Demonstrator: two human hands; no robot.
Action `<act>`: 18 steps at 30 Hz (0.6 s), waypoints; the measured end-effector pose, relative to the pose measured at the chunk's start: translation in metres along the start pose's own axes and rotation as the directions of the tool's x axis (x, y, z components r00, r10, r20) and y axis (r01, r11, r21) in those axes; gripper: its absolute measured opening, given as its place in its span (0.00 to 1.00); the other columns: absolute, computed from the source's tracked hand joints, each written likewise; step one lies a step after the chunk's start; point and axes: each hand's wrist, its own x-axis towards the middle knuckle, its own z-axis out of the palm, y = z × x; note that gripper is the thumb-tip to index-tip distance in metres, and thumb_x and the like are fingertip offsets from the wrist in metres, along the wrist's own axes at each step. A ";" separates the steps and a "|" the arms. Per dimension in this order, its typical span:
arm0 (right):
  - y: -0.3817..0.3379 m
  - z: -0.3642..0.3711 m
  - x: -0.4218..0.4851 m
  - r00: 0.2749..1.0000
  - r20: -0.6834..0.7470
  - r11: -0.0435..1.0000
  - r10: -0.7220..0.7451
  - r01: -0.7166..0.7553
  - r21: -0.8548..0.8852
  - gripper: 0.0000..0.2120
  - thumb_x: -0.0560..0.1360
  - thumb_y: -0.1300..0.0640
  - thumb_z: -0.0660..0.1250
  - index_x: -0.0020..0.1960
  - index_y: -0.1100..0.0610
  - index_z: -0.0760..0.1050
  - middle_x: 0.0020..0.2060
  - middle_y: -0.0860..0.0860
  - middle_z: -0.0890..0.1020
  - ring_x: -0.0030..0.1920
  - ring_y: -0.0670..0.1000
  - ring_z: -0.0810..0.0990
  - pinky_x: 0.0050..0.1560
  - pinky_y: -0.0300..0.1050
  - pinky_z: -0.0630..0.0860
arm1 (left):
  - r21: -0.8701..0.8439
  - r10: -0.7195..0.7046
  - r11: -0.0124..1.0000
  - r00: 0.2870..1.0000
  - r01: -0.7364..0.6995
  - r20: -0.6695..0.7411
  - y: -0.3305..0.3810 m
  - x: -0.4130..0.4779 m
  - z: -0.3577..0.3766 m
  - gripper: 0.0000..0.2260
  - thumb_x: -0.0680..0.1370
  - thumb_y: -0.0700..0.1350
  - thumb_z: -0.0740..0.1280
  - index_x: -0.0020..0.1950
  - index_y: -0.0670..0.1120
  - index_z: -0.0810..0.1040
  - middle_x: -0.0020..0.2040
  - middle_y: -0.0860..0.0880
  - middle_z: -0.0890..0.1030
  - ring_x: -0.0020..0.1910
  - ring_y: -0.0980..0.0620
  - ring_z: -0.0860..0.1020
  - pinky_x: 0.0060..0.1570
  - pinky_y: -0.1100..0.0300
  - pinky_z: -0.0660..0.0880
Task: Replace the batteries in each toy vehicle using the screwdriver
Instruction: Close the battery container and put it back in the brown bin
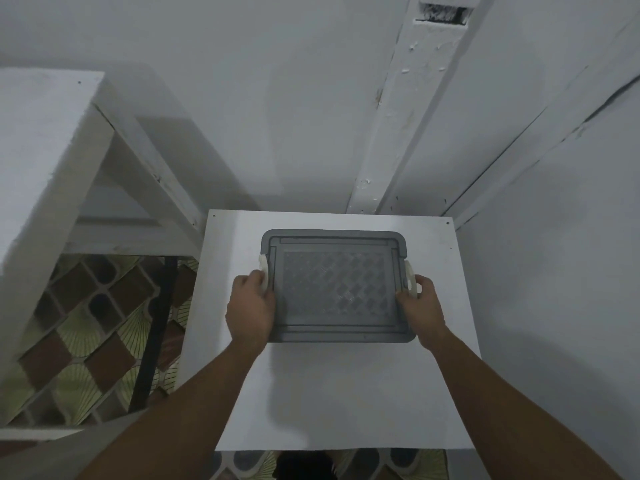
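Observation:
A grey plastic box with a patterned lid sits on the far half of a small white table. Its lid is on, so whatever is inside is hidden. A white latch stands on its left side and another white latch on its right. My left hand grips the left latch, fingers curled over it. My right hand holds the right latch the same way. No toy vehicle, screwdriver or battery is in view.
A white wall rises just behind and to the right of the table. A white shelf frame stands to the left. Patterned floor tiles and a black table leg show between them.

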 end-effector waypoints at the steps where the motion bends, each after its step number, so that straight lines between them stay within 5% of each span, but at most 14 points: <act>1: 0.002 0.000 -0.001 1.000 0.012 1.000 -0.006 0.006 0.007 0.24 0.79 0.59 0.64 0.72 0.56 0.60 0.55 0.53 0.72 0.49 0.53 0.73 0.45 0.43 0.74 | 0.055 0.024 0.998 1.000 -0.025 0.017 -0.001 -0.003 0.001 0.15 0.81 0.43 0.65 0.67 0.42 0.75 0.64 0.41 0.76 0.56 0.40 0.79 0.52 0.51 0.77; 7: 0.007 -0.002 0.000 0.998 0.014 0.996 -0.061 0.062 -0.064 0.25 0.79 0.58 0.64 0.73 0.54 0.59 0.61 0.59 0.74 0.51 0.56 0.76 0.47 0.46 0.76 | 0.313 0.102 0.936 0.973 -0.164 0.205 -0.013 -0.008 -0.001 0.25 0.83 0.53 0.59 0.79 0.50 0.59 0.74 0.45 0.67 0.57 0.45 0.79 0.53 0.55 0.79; 12: 0.007 0.005 -0.013 0.969 -0.012 0.921 -0.247 0.231 -0.313 0.25 0.81 0.59 0.60 0.76 0.56 0.58 0.64 0.59 0.74 0.60 0.60 0.76 0.62 0.51 0.72 | 0.303 0.094 0.939 0.969 -0.163 0.229 -0.013 -0.003 0.001 0.25 0.83 0.53 0.59 0.79 0.48 0.59 0.73 0.44 0.67 0.59 0.45 0.78 0.56 0.56 0.77; 18: 0.010 0.015 -0.014 0.956 0.045 0.844 -0.291 0.279 -0.458 0.25 0.83 0.57 0.55 0.78 0.54 0.54 0.64 0.57 0.74 0.60 0.57 0.75 0.63 0.47 0.71 | 0.379 0.098 0.907 0.966 -0.185 0.238 -0.014 0.001 -0.001 0.25 0.82 0.55 0.60 0.77 0.48 0.60 0.71 0.45 0.70 0.59 0.46 0.78 0.55 0.56 0.78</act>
